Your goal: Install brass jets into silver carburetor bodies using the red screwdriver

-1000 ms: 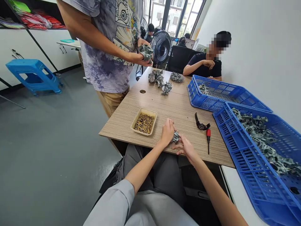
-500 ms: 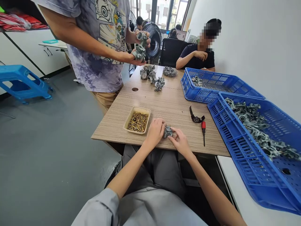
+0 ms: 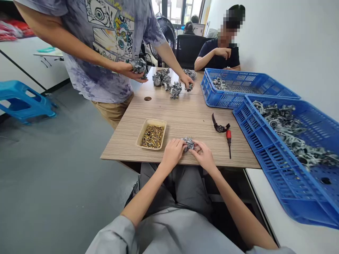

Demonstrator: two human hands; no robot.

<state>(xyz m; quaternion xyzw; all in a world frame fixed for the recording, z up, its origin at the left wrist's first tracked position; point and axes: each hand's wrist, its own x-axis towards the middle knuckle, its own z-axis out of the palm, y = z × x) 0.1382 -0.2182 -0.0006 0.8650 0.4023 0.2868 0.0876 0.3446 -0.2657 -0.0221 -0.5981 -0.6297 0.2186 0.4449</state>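
Between my two hands, close to the table's front edge, is a small grey metal carburetor body [image 3: 189, 142]. My left hand [image 3: 173, 151] grips its left side, fingers closed. From the right, the thumb and fingers of my right hand [image 3: 203, 153] close on it too. Fingers cover parts of the casting. Just left of my left hand stands a cream tray [image 3: 138, 141] full of small brass pieces [image 3: 153, 136]. To the right of my right hand lie a red-handled screwdriver [image 3: 229, 141] and a black wristwatch [image 3: 220, 127].
Two blue crates [image 3: 265, 155] with grey castings [image 3: 287, 127] line the right side. A cluster of carburetors [image 3: 161, 77] sits at the table's far left. Beside it stands a person [image 3: 106, 53] holding castings; another person [image 3: 217, 58] sits at the far end. A blue stool [image 3: 23, 97] is at left.
The standing person has reached one hand down to the table with a casting, keeping another casting in the other hand. My hands still hold the carburetor body, now turned slightly. The view has shifted slightly.
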